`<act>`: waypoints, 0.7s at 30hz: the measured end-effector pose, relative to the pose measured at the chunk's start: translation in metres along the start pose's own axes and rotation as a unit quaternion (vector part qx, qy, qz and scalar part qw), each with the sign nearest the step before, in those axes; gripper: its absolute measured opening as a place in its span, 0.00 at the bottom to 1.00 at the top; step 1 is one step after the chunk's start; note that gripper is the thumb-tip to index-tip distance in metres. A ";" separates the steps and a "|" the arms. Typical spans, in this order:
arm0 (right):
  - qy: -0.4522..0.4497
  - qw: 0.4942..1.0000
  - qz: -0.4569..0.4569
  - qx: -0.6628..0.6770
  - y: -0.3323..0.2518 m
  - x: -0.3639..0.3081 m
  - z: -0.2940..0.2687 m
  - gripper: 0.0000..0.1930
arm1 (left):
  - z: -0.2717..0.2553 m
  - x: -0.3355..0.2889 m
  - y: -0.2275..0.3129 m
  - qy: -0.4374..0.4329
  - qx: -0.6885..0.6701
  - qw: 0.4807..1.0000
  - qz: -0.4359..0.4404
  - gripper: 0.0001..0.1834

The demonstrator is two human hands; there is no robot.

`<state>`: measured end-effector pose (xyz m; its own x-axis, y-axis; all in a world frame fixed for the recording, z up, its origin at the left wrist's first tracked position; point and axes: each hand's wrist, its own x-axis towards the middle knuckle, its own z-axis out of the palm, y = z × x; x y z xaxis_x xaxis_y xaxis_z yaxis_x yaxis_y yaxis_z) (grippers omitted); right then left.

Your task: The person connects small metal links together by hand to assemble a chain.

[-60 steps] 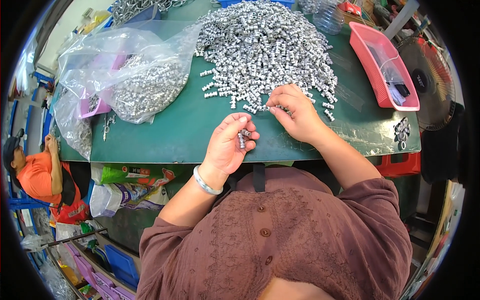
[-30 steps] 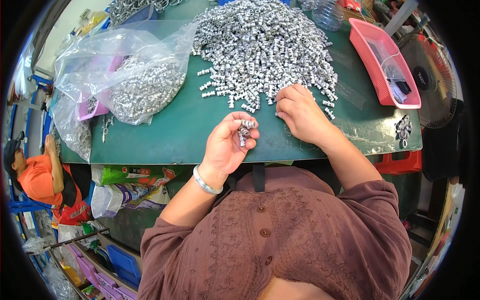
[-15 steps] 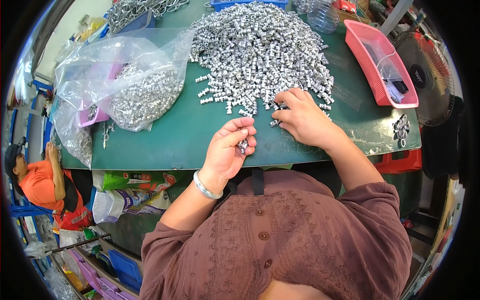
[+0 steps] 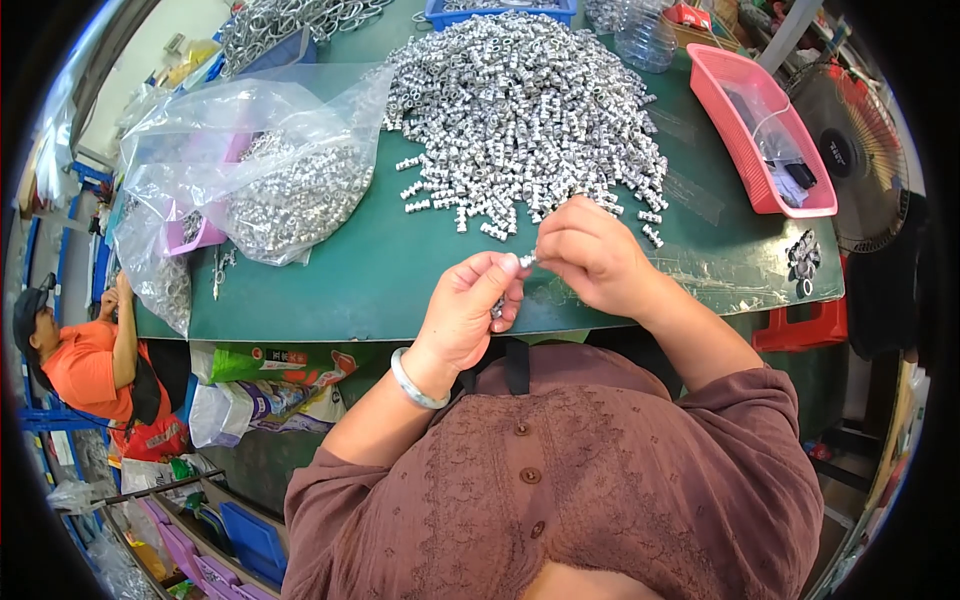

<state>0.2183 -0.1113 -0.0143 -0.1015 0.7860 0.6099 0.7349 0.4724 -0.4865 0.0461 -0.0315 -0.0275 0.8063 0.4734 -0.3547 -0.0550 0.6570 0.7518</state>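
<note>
Single view: left head-worn fisheye, close above, facing down over shirt [image 4: 600,450], lower centre, to left hand [image 4: 468,310], right hand [image 4: 603,262], mid-frame.

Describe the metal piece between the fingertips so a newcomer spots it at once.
On the green table, find the big silvery heap. Below it in the picture, the left hand and right hand meet. The metal piece is the small silvery bit between them, pinched there, while its neighbours lie loose in the heap and another piece sits lower, inside the curled left hand.

green table [image 4: 350,295] — heap of small metal pieces [image 4: 520,120], clear bag [image 4: 300,185] left, pink basket [image 4: 727,140] right
</note>
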 end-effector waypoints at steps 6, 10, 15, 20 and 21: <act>0.039 0.995 0.055 0.069 -0.006 -0.003 0.007 0.11 | 0.003 -0.002 -0.005 0.042 0.113 0.986 0.118 0.06; 0.023 0.969 0.146 0.197 -0.007 -0.011 0.008 0.10 | -0.001 -0.002 -0.011 0.052 0.205 0.957 0.197 0.06; 0.052 0.964 0.135 0.224 -0.008 -0.013 0.011 0.11 | -0.002 0.001 -0.013 0.026 0.187 0.959 0.211 0.08; 0.051 0.965 0.133 0.222 -0.011 -0.011 0.010 0.12 | -0.005 0.004 -0.014 0.004 0.118 0.979 0.165 0.08; 0.047 0.967 0.130 0.215 -0.012 -0.011 0.010 0.12 | -0.005 0.004 -0.013 -0.001 0.097 0.984 0.146 0.08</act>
<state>0.2042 -0.1216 -0.0216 0.1247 0.8704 0.4763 0.3788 0.4019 -0.8337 0.0466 -0.0355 -0.0418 0.7735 0.6248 -0.1062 -0.1723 0.3686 0.9135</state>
